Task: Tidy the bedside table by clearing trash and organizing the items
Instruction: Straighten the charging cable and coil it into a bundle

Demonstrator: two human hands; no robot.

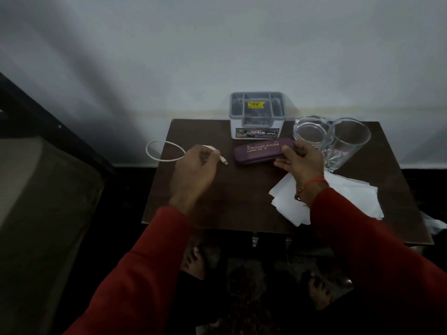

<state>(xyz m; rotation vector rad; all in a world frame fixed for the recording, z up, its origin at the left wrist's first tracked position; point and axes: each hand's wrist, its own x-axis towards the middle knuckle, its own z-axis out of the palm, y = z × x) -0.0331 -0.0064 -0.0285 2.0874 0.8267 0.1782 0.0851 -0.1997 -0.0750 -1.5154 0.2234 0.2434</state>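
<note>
1. Bedside table (229,204), dark wood: white organizer box (257,117) at the back edge, two glasses (333,139) by the back right corner.
2. Left hand (196,165) pinches a white cable (165,151) (loop hangs off the left edge).
3. Right hand (302,163) grips the purple glasses case (262,151), white tissues (338,199) near the right edge.

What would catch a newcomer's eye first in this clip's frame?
Two red-sleeved arms reach over a dark table: the left hand pinches a white cable looping off the table's left edge, while the right hand grips a purple glasses case at the centre. Behind stand a grey organizer box and two clear glasses, with white paper at right.
</note>
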